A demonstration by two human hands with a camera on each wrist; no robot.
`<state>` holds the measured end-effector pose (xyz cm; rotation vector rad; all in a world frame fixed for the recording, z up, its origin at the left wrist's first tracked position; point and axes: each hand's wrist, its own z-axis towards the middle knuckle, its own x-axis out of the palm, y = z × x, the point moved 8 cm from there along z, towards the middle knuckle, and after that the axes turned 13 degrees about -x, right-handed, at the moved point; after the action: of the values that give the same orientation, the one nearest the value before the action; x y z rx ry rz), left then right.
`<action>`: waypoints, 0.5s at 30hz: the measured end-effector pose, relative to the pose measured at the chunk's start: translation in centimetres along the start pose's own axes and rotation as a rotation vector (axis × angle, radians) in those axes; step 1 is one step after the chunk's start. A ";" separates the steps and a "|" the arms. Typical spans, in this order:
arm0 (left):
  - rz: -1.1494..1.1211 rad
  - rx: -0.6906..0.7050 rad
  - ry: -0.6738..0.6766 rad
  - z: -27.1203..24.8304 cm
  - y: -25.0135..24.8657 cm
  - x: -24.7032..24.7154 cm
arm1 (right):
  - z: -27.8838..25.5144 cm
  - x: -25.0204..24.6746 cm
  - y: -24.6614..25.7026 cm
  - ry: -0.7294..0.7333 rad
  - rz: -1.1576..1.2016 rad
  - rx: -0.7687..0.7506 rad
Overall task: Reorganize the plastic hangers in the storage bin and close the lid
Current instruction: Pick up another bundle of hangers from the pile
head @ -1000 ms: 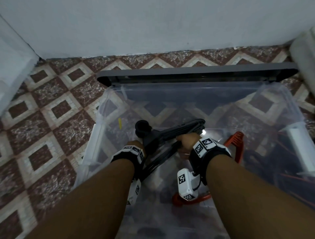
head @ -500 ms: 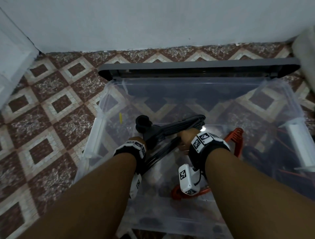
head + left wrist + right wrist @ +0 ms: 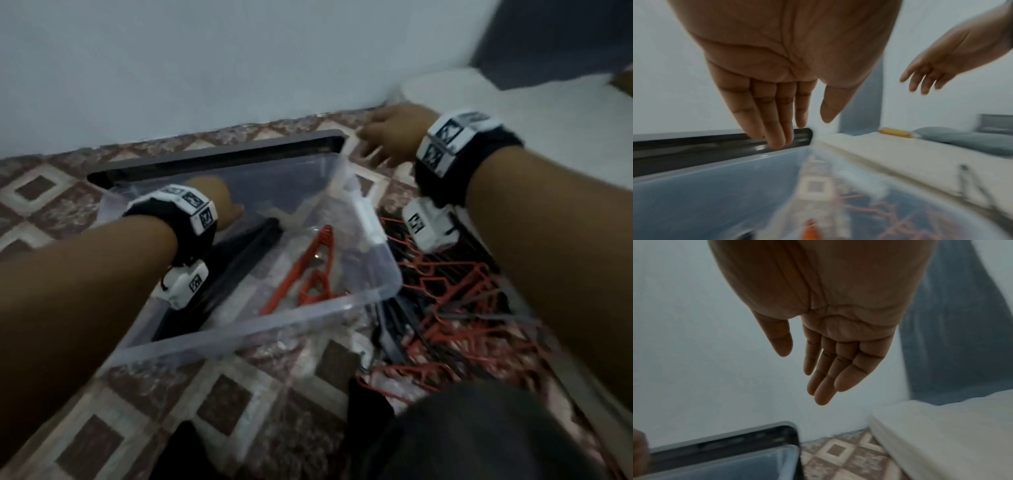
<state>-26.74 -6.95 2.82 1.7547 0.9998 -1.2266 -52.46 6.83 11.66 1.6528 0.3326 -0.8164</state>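
Hangers, black (image 3: 239, 253) at centre left and red (image 3: 315, 270) beside them, lie inside the clear storage bin (image 3: 260, 329) in mid-frame, its dark lid (image 3: 219, 154) standing behind the far rim. Over the bin, the left hand (image 3: 222, 202) reaches with straight fingers, holding nothing. At upper right the right hand (image 3: 394, 133) spreads empty above more red and black hangers (image 3: 455, 308) piled on the tiled floor (image 3: 51, 192).
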 end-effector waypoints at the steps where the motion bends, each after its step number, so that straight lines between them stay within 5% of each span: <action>1: -0.027 0.049 -0.067 -1.4 -2.6 -1.6 | -2.4 -3.0 -1.5 -0.018 -0.033 0.003; 7: -0.091 0.312 -0.132 -9.6 -18.1 -4.8 | -15.3 -14.4 -15.7 -0.118 -0.164 0.222; 15: -0.021 0.485 0.049 -11.2 -33.3 1.9 | -23.8 -10.8 -34.9 -0.017 -0.333 0.488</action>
<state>-52.29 16.98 -1.06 2.1521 0.7897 -1.5396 -73.92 40.49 -5.82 2.0718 0.4273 -1.2331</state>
